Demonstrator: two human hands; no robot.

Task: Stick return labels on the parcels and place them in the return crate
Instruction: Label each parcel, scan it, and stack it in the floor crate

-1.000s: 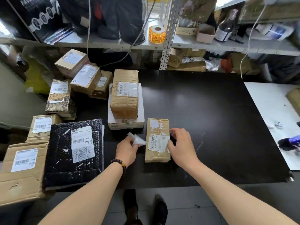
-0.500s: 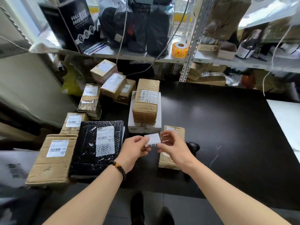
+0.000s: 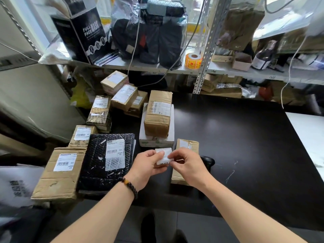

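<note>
A small white label (image 3: 164, 155) is held up in front of me over the black table (image 3: 245, 146). My left hand (image 3: 147, 167) grips its lower left side and my right hand (image 3: 187, 165) pinches its right edge. Just behind and under my right hand lies a narrow brown cardboard parcel (image 3: 188, 145), mostly hidden by the hand. A taller brown parcel (image 3: 158, 114) sits on a flat white box (image 3: 156, 142) beyond it.
Several labelled parcels crowd the table's left side, among them a black bubble mailer (image 3: 107, 160) and a large brown box (image 3: 61, 172). A dark object (image 3: 207, 161) lies right of the narrow parcel. A roll of orange stickers (image 3: 192, 60) stands on the shelf behind.
Both hands left the narrow parcel on the table and rose together, now holding the white label between them. The head camera tilted up and left.
</note>
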